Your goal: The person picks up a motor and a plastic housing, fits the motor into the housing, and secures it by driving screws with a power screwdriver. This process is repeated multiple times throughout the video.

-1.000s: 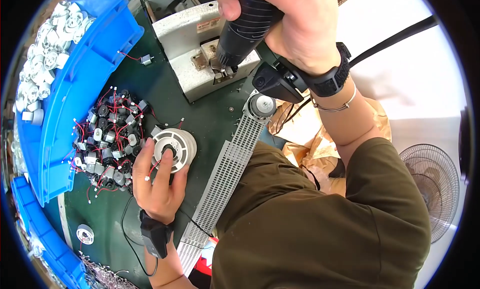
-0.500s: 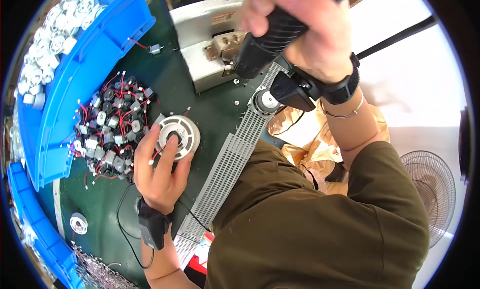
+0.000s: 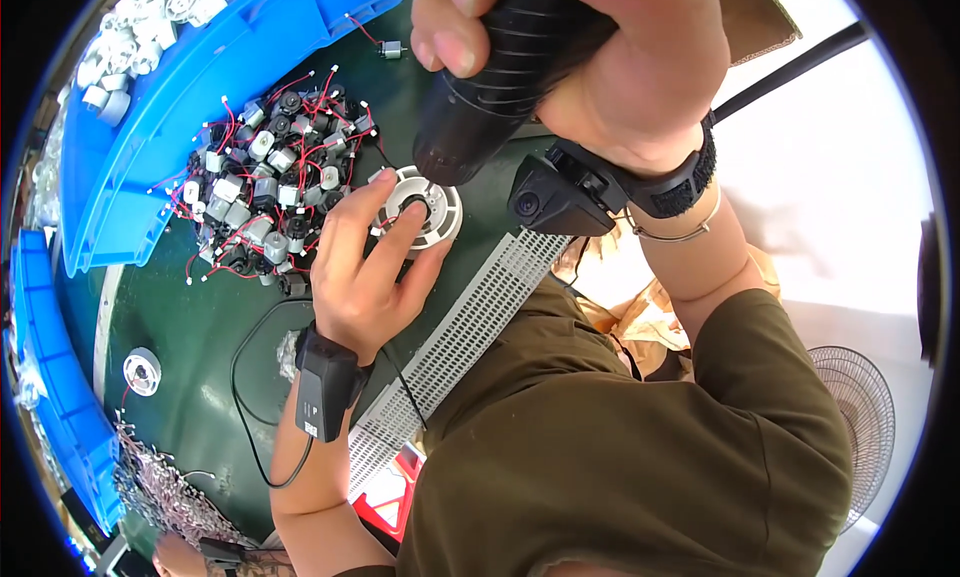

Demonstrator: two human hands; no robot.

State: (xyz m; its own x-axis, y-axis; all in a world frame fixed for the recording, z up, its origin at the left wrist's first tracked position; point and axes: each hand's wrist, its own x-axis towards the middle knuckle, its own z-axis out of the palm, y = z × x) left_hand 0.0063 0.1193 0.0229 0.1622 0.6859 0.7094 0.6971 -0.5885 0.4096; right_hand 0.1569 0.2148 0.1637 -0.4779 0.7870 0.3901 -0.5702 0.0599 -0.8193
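Note:
My left hand (image 3: 365, 267) steadies a round white plastic housing (image 3: 447, 217) on the green bench. Its fingers rest on the rim and on a dark part at the centre. In my closed right hand (image 3: 620, 67) is a black electric screwdriver (image 3: 490, 87) with a ribbed grip, slanting down to the left. Its nose hangs over the far edge of the housing; whether the tip touches is hidden. A heap of small motors (image 3: 265, 187) with red and black leads lies left of the housing.
Blue bins (image 3: 190, 127) stand along the left, one with white plastic parts (image 3: 150, 27). One white ring-shaped part (image 3: 141, 372) and a bundle of thin wires (image 3: 170, 487) lie nearer me. A perforated metal strip (image 3: 460, 327) edges the bench. Another person's hand (image 3: 178, 555) shows at lower left.
My right hand has brought the screwdriver from beside the metal fixture to above the housing. The view has shifted, and the fixture is now mostly out of sight. My left hand stays on the housing.

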